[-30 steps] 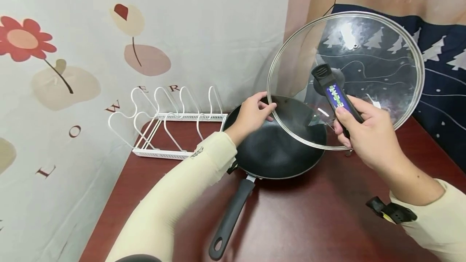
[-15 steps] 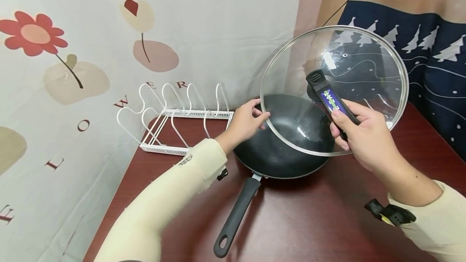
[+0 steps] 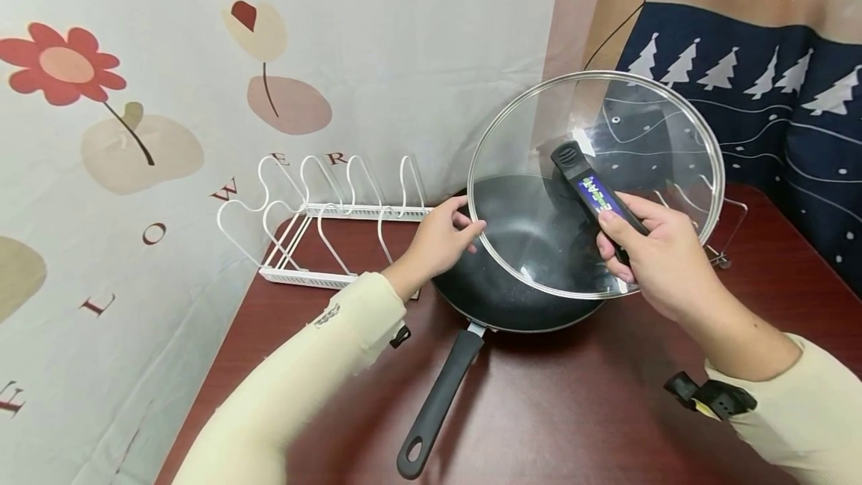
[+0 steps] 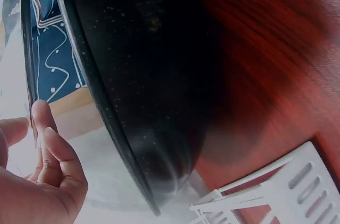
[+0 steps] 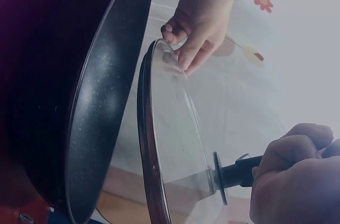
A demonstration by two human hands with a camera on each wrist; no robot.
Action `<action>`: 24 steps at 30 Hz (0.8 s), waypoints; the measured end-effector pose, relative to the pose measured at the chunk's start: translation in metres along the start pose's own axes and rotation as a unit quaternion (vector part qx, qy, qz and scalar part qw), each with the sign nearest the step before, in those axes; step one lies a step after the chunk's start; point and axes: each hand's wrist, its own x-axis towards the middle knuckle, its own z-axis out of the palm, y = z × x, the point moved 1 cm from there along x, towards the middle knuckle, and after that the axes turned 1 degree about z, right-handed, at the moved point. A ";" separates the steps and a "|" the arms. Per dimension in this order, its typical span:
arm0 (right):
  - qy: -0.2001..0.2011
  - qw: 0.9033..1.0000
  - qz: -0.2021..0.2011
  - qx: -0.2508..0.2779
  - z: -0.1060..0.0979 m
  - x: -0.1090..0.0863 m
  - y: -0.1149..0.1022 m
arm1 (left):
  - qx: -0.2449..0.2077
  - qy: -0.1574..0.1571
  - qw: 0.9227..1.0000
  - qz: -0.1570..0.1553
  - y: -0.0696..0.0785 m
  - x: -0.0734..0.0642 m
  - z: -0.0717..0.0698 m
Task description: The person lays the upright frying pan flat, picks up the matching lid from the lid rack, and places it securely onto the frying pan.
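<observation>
A round clear glass lid (image 3: 656, 126) with a metal rim is held tilted above a black frying pan (image 3: 471, 287). My right hand (image 3: 656, 257) grips the lid's black handle (image 3: 592, 193), which bears a blue label. At the lid's left edge my left hand (image 3: 441, 238) pinches the rim between thumb and fingers; the left wrist view shows the thumb and fingers (image 4: 58, 149) on either side of it. In the right wrist view a gap separates the lid (image 5: 172, 123) from the pan (image 5: 103, 96). Part of the pan is seen through the glass.
Left of the pan stands a white rack (image 3: 306, 278) with several wire loops. The pan's long dark handle (image 3: 441, 403) points toward me over the red-brown table (image 3: 539, 410). Behind the lid at right is a thin wire stand (image 3: 741, 219). A patterned cloth (image 3: 431, 58) hangs behind.
Both hands have brought the lid down and to the left, lower over the pan. The camera view has shifted a little; pan and rack stay in place.
</observation>
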 end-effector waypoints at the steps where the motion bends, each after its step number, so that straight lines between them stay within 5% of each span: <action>1: -0.003 1.000 0.000 0.005 0.001 0.001 0.001 | 0.000 0.001 1.000 0.000 -0.001 -0.001 -0.001; 24: -0.060 0.995 0.042 0.065 0.020 0.010 0.011 | -0.026 0.024 0.999 -0.016 -0.029 -0.034 -0.014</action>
